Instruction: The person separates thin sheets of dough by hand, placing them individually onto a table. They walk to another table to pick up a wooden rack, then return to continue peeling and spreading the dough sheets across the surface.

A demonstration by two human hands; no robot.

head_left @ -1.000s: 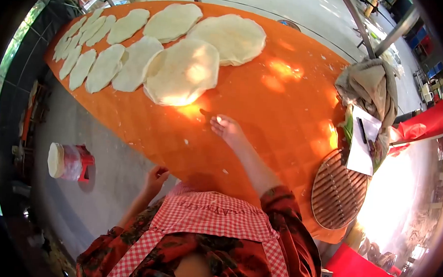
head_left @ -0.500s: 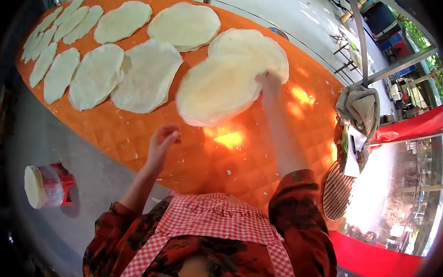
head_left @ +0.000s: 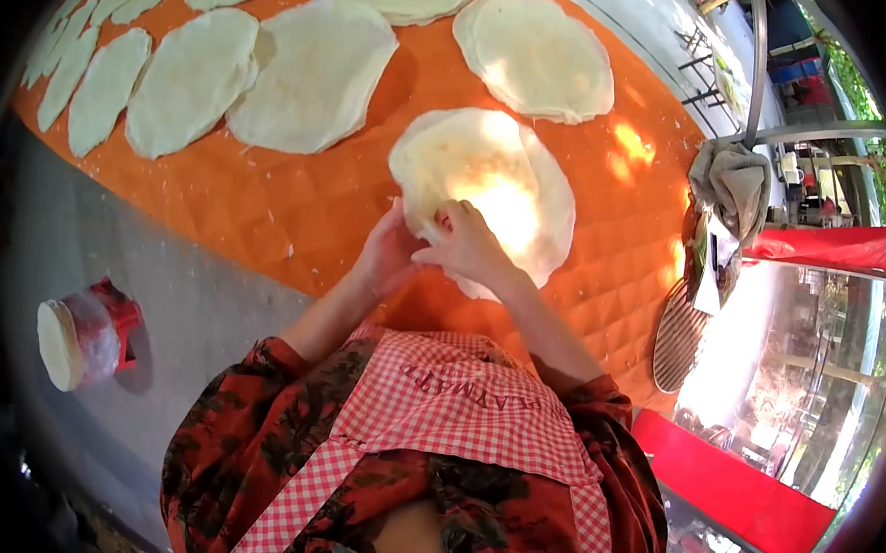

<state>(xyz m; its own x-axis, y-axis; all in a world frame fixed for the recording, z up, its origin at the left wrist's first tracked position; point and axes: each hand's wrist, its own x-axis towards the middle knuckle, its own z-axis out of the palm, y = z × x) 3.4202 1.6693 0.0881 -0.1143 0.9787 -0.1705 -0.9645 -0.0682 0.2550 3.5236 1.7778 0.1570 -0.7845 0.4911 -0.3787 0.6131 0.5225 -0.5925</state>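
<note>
A pale, thin round flatbread, which looks layered at its edges, lies on the orange tabletop in front of me, lit by a bright sun patch. At its near left edge my left hand pinches the rim. Close beside it, my right hand has its fingers curled onto the same edge, and the two hands nearly touch. The fingertips are partly hidden. Just beyond lies another stack of flatbreads, separate from the one I hold.
More flatbreads cover the far left of the orange table. A red stool bearing a wrapped round stack stands on the floor at left. A grey cloth and a ridged rack sit at the right edge.
The flatbread in my right hand has come off the far stack and now lies nearer me. Both hands have come together at its near edge. The view has shifted.
</note>
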